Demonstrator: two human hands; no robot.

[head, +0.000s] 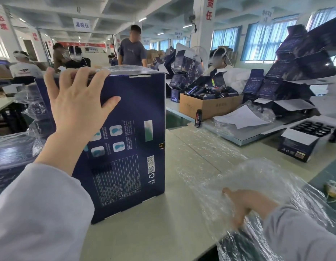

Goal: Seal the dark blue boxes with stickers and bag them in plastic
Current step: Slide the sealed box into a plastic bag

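A tall dark blue box (129, 132) stands upright on the pale table (154, 232), its printed back facing me. A small gold sticker (162, 145) sits on its right edge. My left hand (77, 102) grips the box's top left corner, fingers curled over the upper edge and thumb on the face. At the lower right my right hand (242, 206) is reaching inside a clear plastic bag (267, 187) and holds its film. More clear plastic bags (210, 146) lie flat on the table beside the box.
Bagged dark blue boxes (11, 157) are stacked at the left. A cardboard carton (208, 106) of dark items, a small open box (297, 146), white paper sheets (238, 117) and piled open dark boxes (302, 59) fill the right side. Several people work behind.
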